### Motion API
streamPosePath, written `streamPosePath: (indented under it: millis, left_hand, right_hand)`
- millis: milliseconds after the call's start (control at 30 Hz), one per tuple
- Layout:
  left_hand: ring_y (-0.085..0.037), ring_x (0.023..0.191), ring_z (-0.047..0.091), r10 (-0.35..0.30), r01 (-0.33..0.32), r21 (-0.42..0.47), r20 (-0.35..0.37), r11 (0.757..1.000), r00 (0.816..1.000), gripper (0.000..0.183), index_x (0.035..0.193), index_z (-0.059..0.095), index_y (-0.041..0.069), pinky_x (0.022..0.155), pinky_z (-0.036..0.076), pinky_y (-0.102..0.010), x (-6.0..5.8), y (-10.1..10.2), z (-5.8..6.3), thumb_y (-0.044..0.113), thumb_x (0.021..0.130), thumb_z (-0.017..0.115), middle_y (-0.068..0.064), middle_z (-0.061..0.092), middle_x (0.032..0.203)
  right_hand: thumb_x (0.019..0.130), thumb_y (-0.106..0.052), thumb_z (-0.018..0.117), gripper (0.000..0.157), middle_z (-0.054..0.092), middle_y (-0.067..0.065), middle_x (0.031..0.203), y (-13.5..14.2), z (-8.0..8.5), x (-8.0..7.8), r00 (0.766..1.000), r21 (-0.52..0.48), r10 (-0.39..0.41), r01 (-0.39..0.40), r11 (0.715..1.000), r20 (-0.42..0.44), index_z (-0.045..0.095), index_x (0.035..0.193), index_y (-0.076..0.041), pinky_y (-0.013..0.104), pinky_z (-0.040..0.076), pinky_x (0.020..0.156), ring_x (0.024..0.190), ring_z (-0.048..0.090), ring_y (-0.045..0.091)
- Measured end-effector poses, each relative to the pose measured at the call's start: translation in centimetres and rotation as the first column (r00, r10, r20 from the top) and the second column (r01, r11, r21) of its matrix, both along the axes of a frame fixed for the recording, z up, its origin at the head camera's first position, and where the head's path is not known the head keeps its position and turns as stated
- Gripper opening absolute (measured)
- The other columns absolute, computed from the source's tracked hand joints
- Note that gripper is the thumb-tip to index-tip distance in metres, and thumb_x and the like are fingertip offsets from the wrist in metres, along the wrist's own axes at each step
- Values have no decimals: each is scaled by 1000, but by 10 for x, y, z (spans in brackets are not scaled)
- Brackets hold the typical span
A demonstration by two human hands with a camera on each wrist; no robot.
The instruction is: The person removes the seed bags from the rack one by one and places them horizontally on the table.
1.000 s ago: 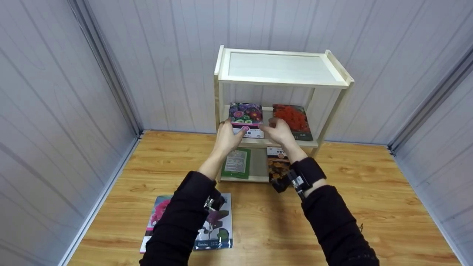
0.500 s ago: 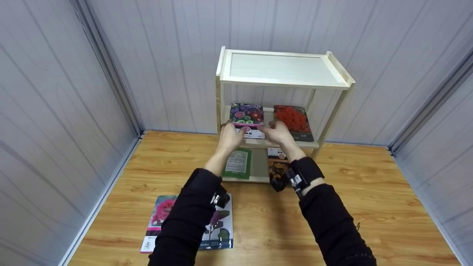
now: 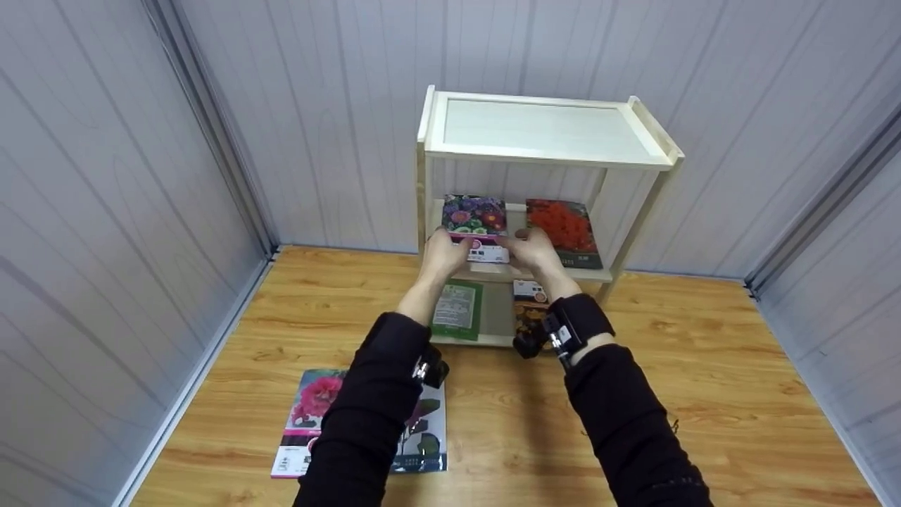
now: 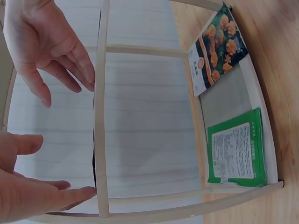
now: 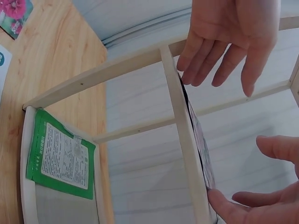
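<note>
A flower seed packet printed with purple and red blooms lies on the middle shelf, at its left side. My left hand is at the packet's left edge, its fingers loosely extended. Across from it, my right hand has its thumb at the packet's right front corner. In the left wrist view, fingertips of the left hand and right hand meet the shelf's front edge, where the packet shows only as a thin dark line. The right wrist view shows the packet edge-on between the hands.
Beside it lies a red-flower packet. The bottom shelf holds a green packet, text side up, and an orange-flower packet. On the wooden floor, a pink-flower packet and a white-grey packet lie partly under the left sleeve.
The head view has shifted slightly. Both hands have drawn a little closer together at the packet's sides, the left hand slightly to the right. The packet stays on the middle shelf.
</note>
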State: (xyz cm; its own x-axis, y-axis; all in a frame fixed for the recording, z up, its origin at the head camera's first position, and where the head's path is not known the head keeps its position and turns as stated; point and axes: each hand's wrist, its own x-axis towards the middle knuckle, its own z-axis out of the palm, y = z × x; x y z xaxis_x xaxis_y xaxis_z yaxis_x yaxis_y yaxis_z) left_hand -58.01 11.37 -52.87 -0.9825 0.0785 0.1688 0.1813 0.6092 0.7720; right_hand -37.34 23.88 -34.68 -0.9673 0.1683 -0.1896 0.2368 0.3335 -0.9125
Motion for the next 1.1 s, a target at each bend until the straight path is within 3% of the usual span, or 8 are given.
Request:
streamPosePath:
  millis: [67, 133, 400, 567, 700, 867, 967, 1100]
  left_hand:
    - [-26, 98, 54, 17, -17, 26, 22, 1000, 1000, 83, 111, 52, 7, 79, 46, -40, -29, 5, -24, 74, 63, 52, -10, 58, 105]
    - [-26, 95, 55, 27, -32, 75, 67, 997, 997, 81, 111, 52, 6, 76, 46, -40, -31, 7, -23, 71, 64, 56, -10, 57, 104]
    - [-22, 87, 56, -21, 3, 146, 123, 989, 992, 47, 101, 57, 1, 74, 47, -32, 59, -3, 63, 38, 73, 65, -11, 60, 96]
    - [-17, 78, 54, -18, 0, 142, 130, 990, 991, 36, 91, 58, 2, 66, 47, -27, 81, -9, 87, 33, 72, 65, -7, 60, 87]
    - [-18, 82, 56, -12, -6, 123, 140, 992, 990, 44, 97, 57, -1, 69, 47, -26, 76, -9, 83, 34, 72, 65, -10, 60, 91]
    - [-22, 87, 56, 13, -26, 80, 149, 996, 989, 51, 101, 55, 3, 74, 48, -34, 31, -1, 37, 44, 72, 63, -10, 60, 95]
    - [-19, 73, 56, 49, -49, 27, 11, 998, 999, 47, 85, 59, 9, 60, 47, -33, 12, 4, 10, 52, 67, 61, -4, 60, 80]
    - [-24, 75, 58, 42, -53, -120, -95, 991, 995, 34, 82, 60, 7, 62, 48, -36, 56, 1, 45, 39, 70, 63, -8, 60, 81]
  right_hand:
    - [88, -21, 55, 63, 32, 22, 135, 1, 0, -1, 1000, -35, -17, 17, 999, 11, 24, 135, 6, 34, 42, 90, 115, 43, 31]
    - [88, -19, 55, 63, 33, 22, 135, 1, 0, -2, 999, -88, -35, 36, 995, 21, 23, 136, 5, 34, 42, 90, 115, 44, 30]
    - [89, -17, 53, 52, 46, 20, 119, 2, -3, -2, 998, -199, -49, 55, 978, 35, 32, 131, 6, 32, 45, 85, 104, 50, 26]
    - [89, -16, 53, 38, 53, 13, 96, 4, -6, -1, 998, -183, -57, 60, 981, 19, 48, 119, 7, 29, 48, 74, 82, 54, 19]
    - [88, -15, 54, 31, 52, 8, 81, 4, -8, 0, 998, -167, -61, 61, 984, 6, 54, 109, 8, 27, 48, 66, 67, 52, 14]
    - [88, -15, 55, 23, 53, 3, 67, 3, -10, 0, 999, -94, -43, 41, 995, -13, 57, 96, 7, 24, 48, 60, 57, 52, 10]
    - [88, -15, 53, 25, 54, 2, 65, 2, -11, 1, 999, -23, -21, 21, 1000, -31, 58, 99, 7, 23, 48, 60, 56, 53, 8]
    - [88, -13, 52, 27, 56, 4, 70, 3, -13, 2, 999, 57, -19, 21, 998, -42, 57, 106, 6, 25, 50, 62, 55, 55, 8]
